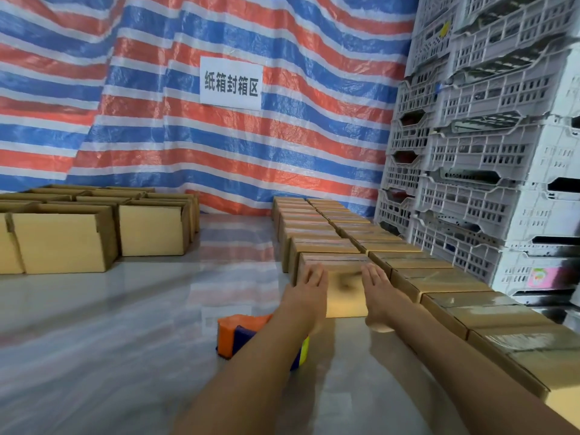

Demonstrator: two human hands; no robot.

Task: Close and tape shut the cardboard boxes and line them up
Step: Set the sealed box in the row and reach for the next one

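**Q:** Where are the hands?

**A:** Both of your bare arms reach forward. Your left hand lies along the left side of a closed cardboard box, and your right hand lies along its right side. The fingers of both hands are straight and held together, palms turned in toward the box, with nothing curled round it. (The hands are a little blurred, so I cannot tell how firmly they press.)

**Q:** And where is that box?

**A:** It stands on the shiny grey floor, at the near end of the left row of taped boxes. A second row of taped boxes runs just beside it on the right and comes closer to you, along a stack of grey plastic crates.

**Q:** What else is near you?

**A:** An orange and blue tape dispenser sits on the floor, partly hidden behind your left forearm. Well apart on the left stands a cluster of open boxes with their flaps up. Behind everything hangs a red, white and blue striped tarp bearing a white paper sign with printed characters.
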